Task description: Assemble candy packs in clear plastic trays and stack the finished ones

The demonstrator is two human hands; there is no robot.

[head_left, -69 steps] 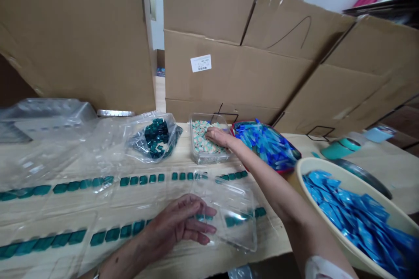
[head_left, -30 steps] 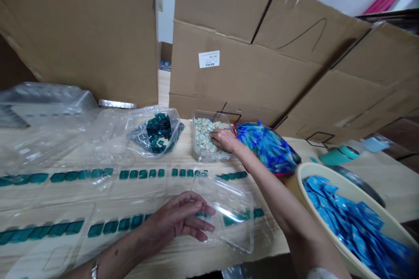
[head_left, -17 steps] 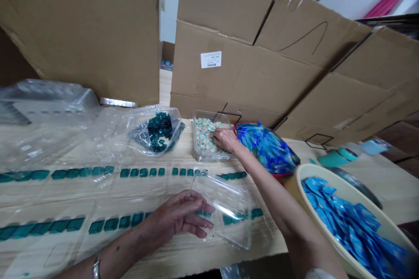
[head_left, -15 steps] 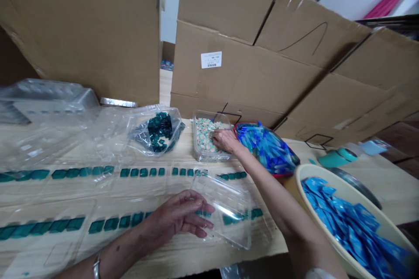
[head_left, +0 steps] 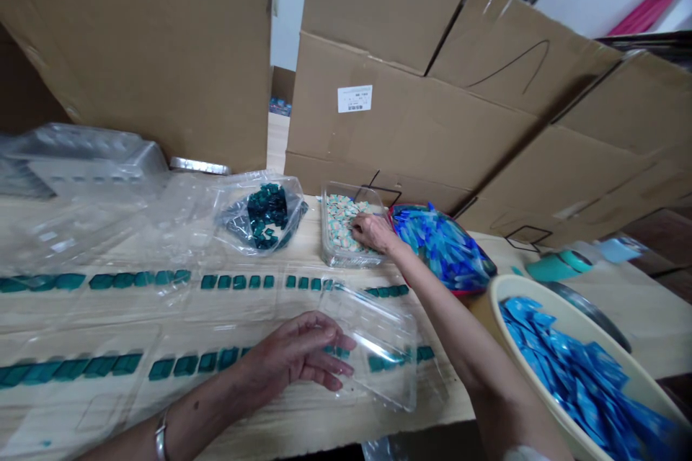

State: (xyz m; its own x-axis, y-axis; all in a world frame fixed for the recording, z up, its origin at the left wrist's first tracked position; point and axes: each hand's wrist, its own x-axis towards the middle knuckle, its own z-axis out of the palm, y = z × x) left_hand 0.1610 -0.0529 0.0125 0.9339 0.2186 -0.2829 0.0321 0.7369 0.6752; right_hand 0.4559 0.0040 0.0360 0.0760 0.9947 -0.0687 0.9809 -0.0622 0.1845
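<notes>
My left hand (head_left: 295,359) rests with fingers stretched out on a clear plastic clamshell tray (head_left: 378,342) near the table's front edge, its lid lifted. Rows of small teal pieces (head_left: 232,281) sit in clear trays laid across the table. My right hand (head_left: 373,233) reaches into a small clear box (head_left: 331,230) of pale green and orange pieces, fingers curled down among them; what they hold is hidden.
A clear bag of dark teal pieces (head_left: 262,212) lies left of the box. A red-rimmed dish (head_left: 468,284) and a cream bowl (head_left: 519,288) hold blue sachets. Cardboard boxes (head_left: 422,122) wall the back. Stacked clear trays (head_left: 81,158) stand far left, and a teal tape roll (head_left: 556,265) lies at right.
Both hands stay almost where they were. My right hand's fingers have shifted slightly among the pale pieces in the box. The view has drifted a little.
</notes>
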